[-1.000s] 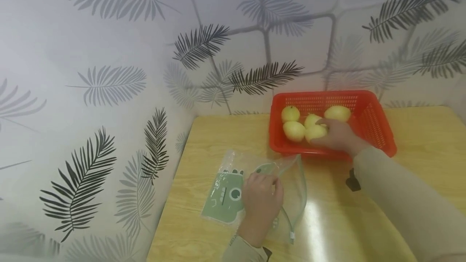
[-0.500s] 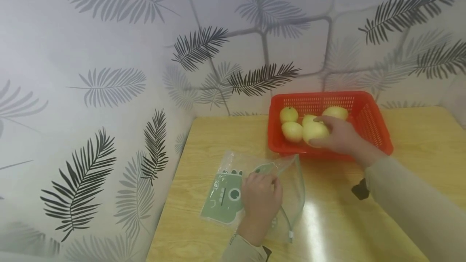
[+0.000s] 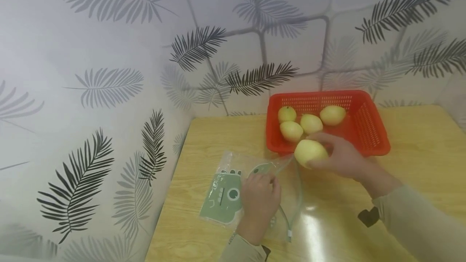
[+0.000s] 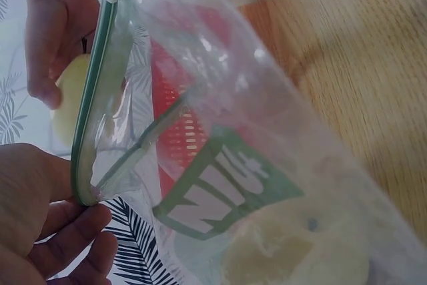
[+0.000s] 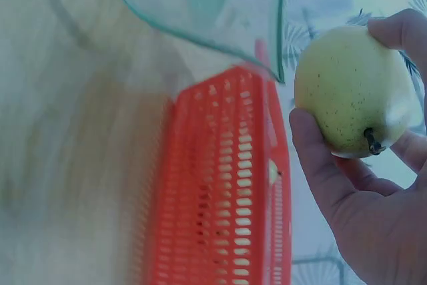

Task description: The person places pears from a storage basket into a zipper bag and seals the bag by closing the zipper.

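My right hand point(image 3: 340, 155) grips a pale yellow pear point(image 3: 310, 154) just in front of the red basket. In the right wrist view the pear point(image 5: 353, 91) shows its dark stem and speckled skin, with fingers and thumb round it. My left hand point(image 3: 260, 197) pinches the edge of a clear zip bag point(image 3: 222, 197) with a green printed pattern. Up close in the left wrist view, the bag's green zip rim point(image 4: 87, 118) stands open beside the fingers. A pale round fruit point(image 4: 293, 245) shows through the bag's plastic.
The red plastic basket point(image 3: 380, 140) stands at the back of the wooden table point(image 3: 214, 132), against the patterned wall. Several pears point(image 3: 291, 131) lie in its left and middle part. A white slider point(image 3: 289, 233) sits on the bag's zip.
My right hand has lifted the pear out of the basket and brought it forward, towards the bag's mouth. The left hand holds the bag in the same place.
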Demonstrator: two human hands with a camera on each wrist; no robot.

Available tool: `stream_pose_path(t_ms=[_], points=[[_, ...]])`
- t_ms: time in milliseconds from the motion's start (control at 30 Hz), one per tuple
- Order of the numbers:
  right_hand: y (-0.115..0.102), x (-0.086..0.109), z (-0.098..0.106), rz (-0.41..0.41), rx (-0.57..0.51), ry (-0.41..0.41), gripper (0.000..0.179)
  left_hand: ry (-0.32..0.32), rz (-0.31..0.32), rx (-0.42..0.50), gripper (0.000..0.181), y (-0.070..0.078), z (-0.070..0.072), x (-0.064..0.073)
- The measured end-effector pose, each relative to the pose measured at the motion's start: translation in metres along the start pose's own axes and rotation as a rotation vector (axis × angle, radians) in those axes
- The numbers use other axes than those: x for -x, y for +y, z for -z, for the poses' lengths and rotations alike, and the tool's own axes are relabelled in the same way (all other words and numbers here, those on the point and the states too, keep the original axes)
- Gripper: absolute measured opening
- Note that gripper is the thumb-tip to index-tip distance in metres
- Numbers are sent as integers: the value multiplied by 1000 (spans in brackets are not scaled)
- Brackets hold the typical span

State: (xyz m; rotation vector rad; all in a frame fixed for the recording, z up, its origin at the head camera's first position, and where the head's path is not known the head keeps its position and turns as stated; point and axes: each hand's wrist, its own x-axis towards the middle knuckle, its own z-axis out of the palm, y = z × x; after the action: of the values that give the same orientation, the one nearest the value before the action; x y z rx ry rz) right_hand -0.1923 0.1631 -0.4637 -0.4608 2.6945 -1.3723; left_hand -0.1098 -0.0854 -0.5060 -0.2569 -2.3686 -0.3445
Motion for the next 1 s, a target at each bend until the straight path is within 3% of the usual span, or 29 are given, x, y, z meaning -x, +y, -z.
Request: stream_pose_path(t_ms=[267,467,733,900,1000], points=[[-4,22,-27,35,-81,-88,62,-22,14,-16,5,1,1,-2],[1,33,-50,14,-138,-130,62,2,6,-25,6,1,0,-2],[-1,39,-79,18,-264,-136,57,28,-10,-18,6,1,-3,-2],[0,36,-96,73,-219,-83,49,49,-24,-28,7,2,-1,-4],[-1,34,-106,45,-214,-82,49,45,-24,-23,6,3,-2,-4]])
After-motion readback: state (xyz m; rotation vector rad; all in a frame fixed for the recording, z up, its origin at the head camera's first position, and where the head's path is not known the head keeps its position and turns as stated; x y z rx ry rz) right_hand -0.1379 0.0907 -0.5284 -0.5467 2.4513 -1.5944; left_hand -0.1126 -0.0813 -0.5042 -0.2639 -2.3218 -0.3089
